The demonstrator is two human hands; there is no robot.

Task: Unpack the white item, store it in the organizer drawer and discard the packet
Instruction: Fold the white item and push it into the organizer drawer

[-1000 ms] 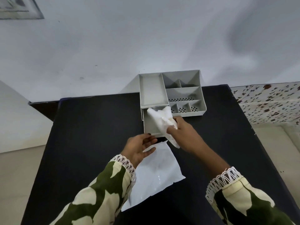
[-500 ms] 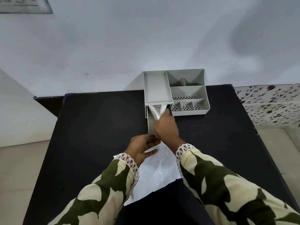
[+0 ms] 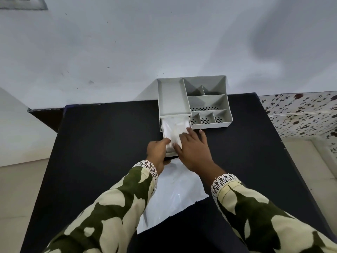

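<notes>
A grey organizer (image 3: pixel 211 125) stands at the back of the black table (image 3: pixel 100 143). Its drawer (image 3: pixel 161 127) is pulled out toward me from under the left tray. The white item (image 3: pixel 173 129), a soft crumpled bundle, lies inside the drawer. My right hand (image 3: pixel 193 150) lies flat on the item with fingers spread, pressing down on it. My left hand (image 3: pixel 157 152) curls around the drawer's front left corner, thumb under the front edge. The white packet (image 3: pixel 175 198) lies flat on the table between my forearms.
The organizer's right half has several open compartments (image 3: pixel 206 101), some with perforated floors. A pale wall (image 3: pixel 164 42) rises right behind the table. A speckled tiled surface (image 3: pixel 300 110) is off the right edge, pale floor (image 3: pixel 18 189) off the left.
My right hand carried the white item from above the packet into the drawer and now presses it flat. My left hand moved up from the packet to the drawer's front.
</notes>
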